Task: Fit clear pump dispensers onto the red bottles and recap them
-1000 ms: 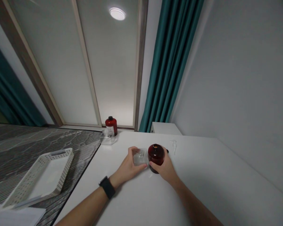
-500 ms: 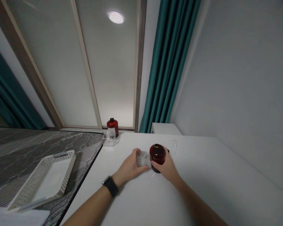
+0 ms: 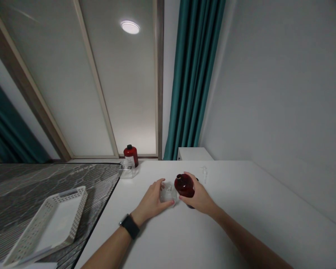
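My right hand (image 3: 198, 198) is wrapped round a dark red bottle (image 3: 184, 185). Its narrow neck has no cap on, and it leans to the left toward a clear glass bottle (image 3: 168, 194) standing on the white table. My left hand (image 3: 156, 198), with a black watch at its wrist, curves round the left side of that clear bottle, thumb in front and fingers behind. The two bottles are close together. A small black object, mostly hidden, shows behind my right hand. Farther back lies a thin transparent piece (image 3: 204, 173), too faint to name.
At the table's far left corner stand a red bottle with a black cap (image 3: 131, 154) and a clear container (image 3: 126, 172). A white perforated basket (image 3: 80, 209) sits on the grey surface to the left. Behind the table are a white cabinet (image 3: 194, 154) and a teal curtain (image 3: 190, 93).
The dark red bottle has gone from nearly upright to tilted left, its mouth nearer the clear bottle. My left hand stays round the clear bottle. The view has shifted slightly.
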The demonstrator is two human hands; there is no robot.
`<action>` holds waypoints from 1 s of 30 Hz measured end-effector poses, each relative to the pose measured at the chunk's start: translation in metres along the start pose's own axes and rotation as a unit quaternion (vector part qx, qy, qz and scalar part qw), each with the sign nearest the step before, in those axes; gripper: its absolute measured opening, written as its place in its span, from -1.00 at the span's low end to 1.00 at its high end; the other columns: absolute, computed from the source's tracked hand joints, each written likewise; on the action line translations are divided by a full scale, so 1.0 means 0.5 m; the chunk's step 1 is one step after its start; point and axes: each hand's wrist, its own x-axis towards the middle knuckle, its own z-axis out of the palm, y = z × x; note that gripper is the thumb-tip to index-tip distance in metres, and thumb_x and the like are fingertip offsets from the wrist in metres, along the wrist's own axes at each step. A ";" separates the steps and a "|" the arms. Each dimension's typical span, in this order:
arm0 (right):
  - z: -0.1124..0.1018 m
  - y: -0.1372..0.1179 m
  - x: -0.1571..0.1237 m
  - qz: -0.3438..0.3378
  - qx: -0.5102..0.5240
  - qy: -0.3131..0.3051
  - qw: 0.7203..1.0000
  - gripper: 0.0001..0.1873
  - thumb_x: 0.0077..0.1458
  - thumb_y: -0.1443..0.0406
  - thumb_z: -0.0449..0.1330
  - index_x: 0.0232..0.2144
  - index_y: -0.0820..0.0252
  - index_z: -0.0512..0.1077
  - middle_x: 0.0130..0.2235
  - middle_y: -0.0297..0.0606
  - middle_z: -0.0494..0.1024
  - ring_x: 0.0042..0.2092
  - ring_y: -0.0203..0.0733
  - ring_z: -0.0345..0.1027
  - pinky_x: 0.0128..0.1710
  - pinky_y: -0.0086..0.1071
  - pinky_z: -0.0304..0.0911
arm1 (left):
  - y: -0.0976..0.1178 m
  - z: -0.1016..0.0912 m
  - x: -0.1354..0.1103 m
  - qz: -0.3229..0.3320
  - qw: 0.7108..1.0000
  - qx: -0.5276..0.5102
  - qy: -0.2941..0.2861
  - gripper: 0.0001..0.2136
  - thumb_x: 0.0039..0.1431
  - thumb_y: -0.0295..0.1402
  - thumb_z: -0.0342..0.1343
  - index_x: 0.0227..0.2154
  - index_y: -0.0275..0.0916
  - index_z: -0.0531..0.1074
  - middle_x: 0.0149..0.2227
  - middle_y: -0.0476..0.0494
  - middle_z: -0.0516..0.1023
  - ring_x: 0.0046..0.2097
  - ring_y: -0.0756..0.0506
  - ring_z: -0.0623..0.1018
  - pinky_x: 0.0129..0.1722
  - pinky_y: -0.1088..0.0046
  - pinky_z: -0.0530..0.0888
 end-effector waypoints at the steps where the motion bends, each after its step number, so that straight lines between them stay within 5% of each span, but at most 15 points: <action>1: -0.009 -0.001 -0.002 -0.001 -0.018 -0.005 1.000 -0.10 -0.18 0.31 0.41 0.22 0.10 0.19 0.17 -0.06 0.42 0.17 0.06 0.34 0.21 0.00 0.20 | 0.000 0.001 -0.001 0.000 1.000 -0.002 0.001 -0.26 -0.03 -0.19 0.34 0.20 -0.26 0.19 0.01 -0.32 0.47 0.03 -0.31 0.49 0.07 0.03 0.41; 6: -0.044 -0.008 -0.014 -0.023 -0.120 -0.043 0.992 -0.08 -0.19 0.28 0.42 0.24 0.07 0.22 0.17 -0.05 0.44 0.16 0.15 0.35 0.18 0.06 0.23 | 0.004 0.006 -0.005 -0.010 1.000 -0.009 -0.020 -0.09 -0.05 -0.19 0.36 0.32 -0.23 0.01 -0.08 -0.26 0.50 -0.06 -0.28 0.53 0.00 0.08 0.44; 30: -0.085 -0.035 -0.013 -0.072 -0.279 -0.143 0.947 -0.04 -0.22 0.22 0.40 0.28 0.06 0.23 0.14 -0.03 0.49 0.06 0.25 0.44 0.05 0.10 0.33 | 0.037 -0.006 -0.003 0.048 0.991 0.126 -0.025 -0.17 -0.03 -0.12 0.37 0.25 -0.26 0.14 0.04 -0.37 0.48 0.03 -0.39 0.47 0.05 -0.05 0.38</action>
